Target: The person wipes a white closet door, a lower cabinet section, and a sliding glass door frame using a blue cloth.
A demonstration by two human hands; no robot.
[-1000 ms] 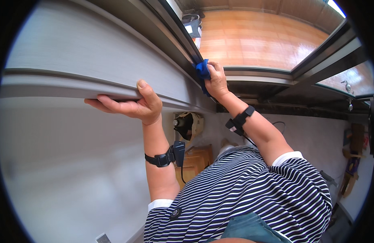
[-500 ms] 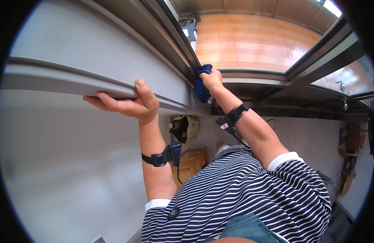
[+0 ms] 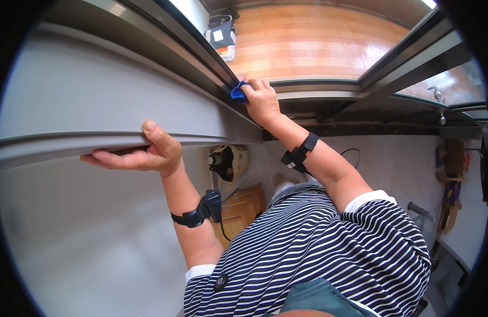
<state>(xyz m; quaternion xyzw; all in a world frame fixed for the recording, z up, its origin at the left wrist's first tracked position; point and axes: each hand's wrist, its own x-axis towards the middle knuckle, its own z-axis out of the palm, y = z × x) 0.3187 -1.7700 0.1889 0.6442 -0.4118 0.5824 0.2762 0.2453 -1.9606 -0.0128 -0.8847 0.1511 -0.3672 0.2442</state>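
Observation:
A bunched blue cloth [image 3: 239, 92] is pinched in the fingers of my right hand [image 3: 262, 103]. It presses against the dark metal window frame [image 3: 201, 50], close to the lower corner of the glass pane. My left hand [image 3: 154, 150] grips the edge of a wide grey frame [image 3: 122, 95]. Its thumb lies on the frame's face, while the fingers stretch along the underside. Part of the cloth is hidden by my right fingers.
Through the glass a tan tiled floor [image 3: 307, 39] shows, with boxes and a dark packet [image 3: 220, 36] on it. Below stand an open bag [image 3: 228, 164] and cardboard boxes [image 3: 244, 208]. At the right are a metal faucet [image 3: 437, 94] and a wooden piece [image 3: 449, 214].
My right hand has moved the blue cloth along the frame, and less of the cloth shows below the hand. My left hand keeps its hold on the grey edge. The whole view has shifted.

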